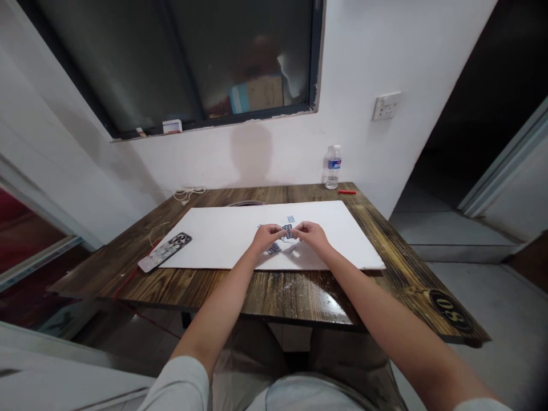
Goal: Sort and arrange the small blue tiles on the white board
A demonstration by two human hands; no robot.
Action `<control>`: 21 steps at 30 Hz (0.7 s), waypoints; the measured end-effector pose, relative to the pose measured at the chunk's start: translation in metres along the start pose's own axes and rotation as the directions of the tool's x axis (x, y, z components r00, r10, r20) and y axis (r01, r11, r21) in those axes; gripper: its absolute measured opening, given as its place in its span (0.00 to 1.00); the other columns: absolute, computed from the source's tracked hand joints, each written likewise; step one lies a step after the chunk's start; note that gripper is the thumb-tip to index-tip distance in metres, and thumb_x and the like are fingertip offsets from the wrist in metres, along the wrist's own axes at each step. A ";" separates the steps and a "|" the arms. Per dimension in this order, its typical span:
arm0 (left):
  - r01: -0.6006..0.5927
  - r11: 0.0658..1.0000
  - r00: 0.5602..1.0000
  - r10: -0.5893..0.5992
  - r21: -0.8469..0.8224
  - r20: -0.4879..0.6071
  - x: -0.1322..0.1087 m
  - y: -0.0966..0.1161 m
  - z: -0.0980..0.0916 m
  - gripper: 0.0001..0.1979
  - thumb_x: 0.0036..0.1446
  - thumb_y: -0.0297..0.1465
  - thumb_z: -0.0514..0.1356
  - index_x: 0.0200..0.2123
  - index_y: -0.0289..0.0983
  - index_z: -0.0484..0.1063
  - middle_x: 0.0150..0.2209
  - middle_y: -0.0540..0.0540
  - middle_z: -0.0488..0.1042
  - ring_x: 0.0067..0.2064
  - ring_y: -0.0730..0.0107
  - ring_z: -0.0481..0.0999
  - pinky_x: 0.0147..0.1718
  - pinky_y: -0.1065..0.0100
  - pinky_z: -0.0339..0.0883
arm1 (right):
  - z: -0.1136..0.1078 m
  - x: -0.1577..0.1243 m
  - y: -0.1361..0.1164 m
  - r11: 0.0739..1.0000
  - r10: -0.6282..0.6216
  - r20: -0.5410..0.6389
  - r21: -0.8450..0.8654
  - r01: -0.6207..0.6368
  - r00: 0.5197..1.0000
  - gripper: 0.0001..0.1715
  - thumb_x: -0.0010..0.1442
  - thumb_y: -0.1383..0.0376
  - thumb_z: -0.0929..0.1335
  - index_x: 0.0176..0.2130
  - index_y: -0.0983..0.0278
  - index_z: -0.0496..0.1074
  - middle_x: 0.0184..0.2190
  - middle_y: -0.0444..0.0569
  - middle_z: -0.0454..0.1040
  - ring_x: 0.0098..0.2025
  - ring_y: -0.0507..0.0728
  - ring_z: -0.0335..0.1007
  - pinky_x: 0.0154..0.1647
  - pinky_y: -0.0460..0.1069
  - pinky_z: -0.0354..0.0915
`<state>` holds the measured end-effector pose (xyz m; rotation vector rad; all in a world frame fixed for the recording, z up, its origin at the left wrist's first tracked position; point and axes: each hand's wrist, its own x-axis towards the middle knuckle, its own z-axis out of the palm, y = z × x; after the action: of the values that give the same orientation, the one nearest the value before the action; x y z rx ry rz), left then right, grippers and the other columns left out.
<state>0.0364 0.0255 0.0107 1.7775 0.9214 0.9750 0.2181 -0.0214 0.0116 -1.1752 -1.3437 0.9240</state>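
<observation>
"What did the thing itself look like on your feed?"

"I saw a small, flat, grey-blue piece (288, 230) with paler markings, roughly rectangular. It was too small for me to read the pattern or name its material."

"And where was it?"

"Over the large, smooth, white rectangular sheet (222, 237), near its middle. I couldn't tell whether its lower edge touched the surface."

"How were the hands?"

"Close together, the piece between them. The left hand (268, 235) pinched one side with thumb and fingers, and the right hand (310, 233) gripped the other the same way."

"What lay about them?"

"Just beyond, I had a little blue-lined shape with pale gaps (291, 218) on the sheet. Nearer, below the left hand, lay a dark-blue barred piece (274, 248), partly in shadow."

"Further out?"

"A phone with a pale patterned back (166, 251) and a dark camera block lay across the sheet's left edge. Under everything I saw the brown wooden table (291, 291), its grain streaked dark and light, glossy towards the front. At the back, a clear plastic bottle with a blue label (333, 168) stood upright near the wall, a thin red stick (347, 192) beside it. A loose tangle of whitish cord (188, 193) lay at the far left."
</observation>
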 end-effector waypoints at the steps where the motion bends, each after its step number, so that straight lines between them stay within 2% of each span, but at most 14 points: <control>1: 0.000 1.000 1.000 0.000 -0.006 -0.005 0.000 0.000 0.000 0.17 0.45 0.44 0.67 0.26 0.34 0.77 0.25 0.46 0.75 0.28 0.70 0.71 0.30 0.70 0.62 | 0.000 0.000 0.001 1.000 -0.002 0.000 0.002 0.002 1.000 0.19 0.43 0.50 0.72 0.24 0.64 0.72 0.21 0.47 0.74 0.24 0.53 0.66 0.28 0.48 0.61; 6: 0.028 0.997 1.000 -0.027 -0.065 0.008 0.000 0.002 0.001 0.18 0.45 0.45 0.66 0.28 0.34 0.76 0.25 0.45 0.75 0.29 0.69 0.73 0.30 0.70 0.64 | 0.004 0.002 0.007 1.000 -0.012 0.012 -0.003 0.012 1.000 0.20 0.42 0.49 0.72 0.24 0.64 0.72 0.20 0.46 0.73 0.23 0.52 0.65 0.26 0.47 0.60; 11: 0.060 0.994 0.998 -0.059 -0.095 0.014 -0.002 0.007 0.003 0.18 0.40 0.43 0.69 0.28 0.34 0.75 0.24 0.47 0.75 0.27 0.70 0.73 0.29 0.69 0.65 | 0.004 0.003 0.008 0.999 -0.041 0.015 -0.032 0.041 0.999 0.20 0.46 0.49 0.71 0.25 0.63 0.72 0.20 0.45 0.73 0.24 0.52 0.65 0.27 0.47 0.61; 15: 0.063 0.994 0.997 -0.066 -0.094 -0.038 -0.002 0.010 0.005 0.17 0.39 0.42 0.70 0.25 0.35 0.74 0.23 0.48 0.74 0.26 0.70 0.72 0.29 0.69 0.65 | 0.002 0.005 0.011 0.997 -0.052 0.034 -0.063 0.054 0.998 0.19 0.47 0.50 0.70 0.28 0.64 0.74 0.22 0.45 0.74 0.26 0.53 0.67 0.28 0.47 0.61; 17: 0.075 0.992 0.992 -0.084 -0.098 -0.095 -0.002 0.012 0.005 0.17 0.38 0.41 0.70 0.25 0.35 0.74 0.23 0.48 0.74 0.26 0.70 0.73 0.28 0.69 0.65 | -0.001 0.006 0.011 0.990 -0.062 0.041 -0.127 0.067 0.997 0.17 0.49 0.52 0.71 0.31 0.64 0.75 0.25 0.46 0.75 0.28 0.54 0.69 0.30 0.47 0.62; 19: 0.091 0.990 0.982 -0.107 -0.106 -0.157 -0.002 0.013 0.004 0.16 0.38 0.40 0.70 0.26 0.35 0.74 0.22 0.48 0.74 0.25 0.70 0.73 0.27 0.70 0.64 | -0.003 0.005 0.011 0.961 -0.076 0.066 -0.261 0.091 0.995 0.14 0.51 0.56 0.71 0.34 0.63 0.76 0.28 0.46 0.76 0.30 0.54 0.69 0.32 0.47 0.62; 21: 0.100 0.987 0.968 -0.126 -0.126 -0.217 -0.001 0.014 0.003 0.15 0.38 0.39 0.70 0.26 0.35 0.74 0.22 0.48 0.74 0.25 0.71 0.72 0.26 0.70 0.64 | -0.005 0.003 0.009 0.895 -0.100 0.150 -0.419 0.155 0.984 0.12 0.52 0.59 0.71 0.36 0.62 0.77 0.31 0.46 0.77 0.33 0.54 0.69 0.36 0.48 0.62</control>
<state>0.0415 0.0188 0.0218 1.5233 1.0730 1.1473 0.2248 -0.0173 0.0039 -1.3545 -1.7670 0.6279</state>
